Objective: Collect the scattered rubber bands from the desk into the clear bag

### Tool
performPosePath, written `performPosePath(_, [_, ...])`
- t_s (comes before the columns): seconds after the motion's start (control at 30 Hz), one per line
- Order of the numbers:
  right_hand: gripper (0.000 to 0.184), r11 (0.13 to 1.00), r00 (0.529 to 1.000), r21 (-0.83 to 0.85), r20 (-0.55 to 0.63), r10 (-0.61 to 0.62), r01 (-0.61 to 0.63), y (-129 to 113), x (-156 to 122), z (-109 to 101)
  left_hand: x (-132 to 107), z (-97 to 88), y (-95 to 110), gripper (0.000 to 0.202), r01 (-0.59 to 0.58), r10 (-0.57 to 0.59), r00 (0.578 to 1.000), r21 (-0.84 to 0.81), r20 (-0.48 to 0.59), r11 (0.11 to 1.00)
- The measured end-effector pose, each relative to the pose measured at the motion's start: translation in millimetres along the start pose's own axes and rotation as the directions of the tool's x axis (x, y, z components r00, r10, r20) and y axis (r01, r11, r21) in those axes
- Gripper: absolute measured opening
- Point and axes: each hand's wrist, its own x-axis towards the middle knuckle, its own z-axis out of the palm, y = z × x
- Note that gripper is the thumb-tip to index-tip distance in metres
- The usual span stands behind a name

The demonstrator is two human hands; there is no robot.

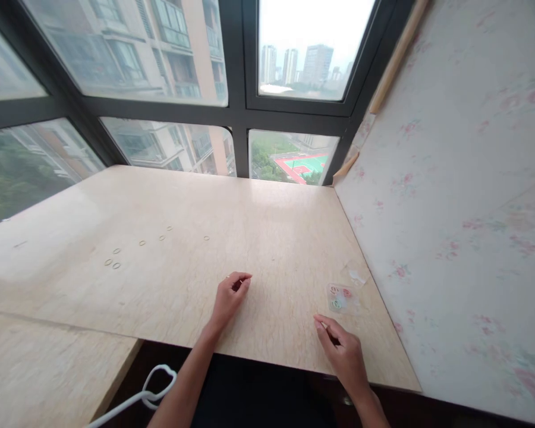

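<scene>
My left hand [230, 296] rests over the middle of the stone-like sill, thumb and fingers closed in a pinch. Anything between its fingertips is too small to name. My right hand [342, 352] hovers near the front edge, also pinched, and I cannot make out what it holds. Just beyond it lies a small clear plastic box [349, 308] with red ring-like pieces [347, 293] and green ones [336, 304] inside. Off to the left, several thin rings lie scattered, among them a gold-coloured ring [142, 243] and a lone ring [206, 238] nearer my left hand.
A crumpled clear wrapper [356, 277] lies behind the box, by the flower-patterned wall [463, 238]. Dark window frames [238, 113] border the sill [271, 220] at the back. At lower left, a white cable [158, 393] loops below the front edge.
</scene>
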Motion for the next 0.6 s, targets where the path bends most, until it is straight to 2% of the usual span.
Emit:
performPosePath(0.1, [0.039,0.999,0.998,-0.028,0.042,-0.042,0.044,2.3,4.4,0.9,9.4,-6.4,-0.7,0.024,0.119,-0.119,0.993,-0.161,0.011,0.980])
performPosePath(0.2, [0.040,0.998,0.998,-0.031,0.033,-0.055,0.056,7.8,6.5,1.6,24.9,-24.5,-5.2,0.025,0.159,-0.188,0.978,-0.260,-0.090,0.952])
performPosePath(0.27, [0.040,0.998,0.998,-0.028,0.026,-0.064,0.065,13.1,5.5,2.9,37.1,-44.5,-10.3,0.025,0.150,-0.210,0.957,-0.280,-0.200,0.948])
performPosePath(0.37, [0.041,0.997,0.997,-0.038,0.029,-0.072,0.073,23.4,3.6,4.3,54.7,-85.5,-21.3,0.027,0.141,-0.222,0.909,-0.241,-0.353,0.960])
performPosePath(0.43, [0.041,0.996,0.996,-0.050,0.055,-0.068,0.071,31.1,4.0,4.1,64.2,-118.8,-30.6,0.029,0.159,-0.196,0.877,-0.119,-0.439,0.980])
performPosePath(0.5, [0.041,0.996,0.994,-0.065,0.089,-0.058,0.064,37.9,5.7,3.6,70.5,-155.1,-40.4,0.031,0.228,-0.137,0.860,0.130,-0.492,0.965])
performPosePath(0.53, [0.042,0.996,0.993,-0.072,0.107,-0.052,0.059,40.1,6.5,3.5,72.1,-173.6,-45.1,0.032,0.287,-0.105,0.859,0.303,-0.501,0.909])
performPosePath(0.57, [0.043,0.995,0.992,-0.081,0.117,-0.042,0.052,41.2,7.1,3.5,72.8,-191.9,-49.5,0.034,0.347,-0.083,0.872,0.490,-0.482,0.800])
performPosePath(0.6, [0.044,0.995,0.993,-0.091,0.118,-0.030,0.041,41.0,7.2,3.6,72.4,-209.5,-53.5,0.034,0.378,-0.083,0.870,0.550,-0.485,0.745])
